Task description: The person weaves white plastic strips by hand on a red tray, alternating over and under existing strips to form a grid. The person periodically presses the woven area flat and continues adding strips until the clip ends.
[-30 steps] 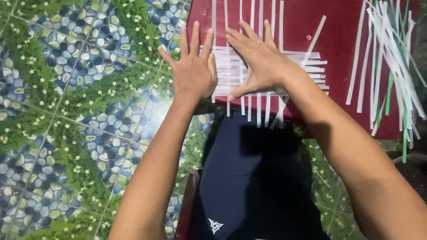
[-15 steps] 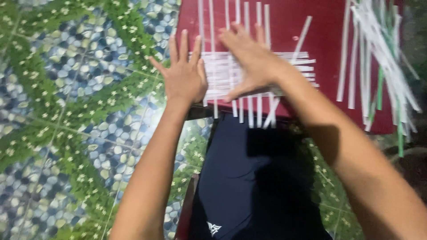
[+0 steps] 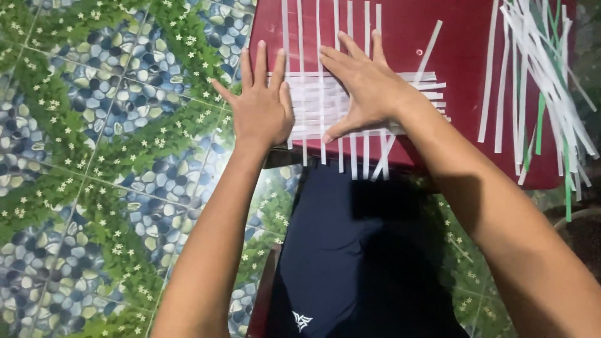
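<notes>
A mat of woven white paper strips [image 3: 313, 103] lies on a dark red board [image 3: 460, 56]. My left hand [image 3: 261, 106] lies flat with fingers spread against the mat's left edge, at the board's left side. My right hand [image 3: 366, 84] presses flat on top of the weave, fingers spread and pointing up and left. Long white strips run up and down through the weave and stick out past the board's near edge. Neither hand grips anything.
A loose pile of white and green paper strips [image 3: 541, 81] lies on the board's right side. My dark blue shorts [image 3: 357, 256] fill the lower middle. The floor [image 3: 106, 156] has pebble-and-leaf patterned tiles on the left.
Both hands stay flat on the weave. The left hand has shifted slightly along the mat's left edge, and the view has moved a little.
</notes>
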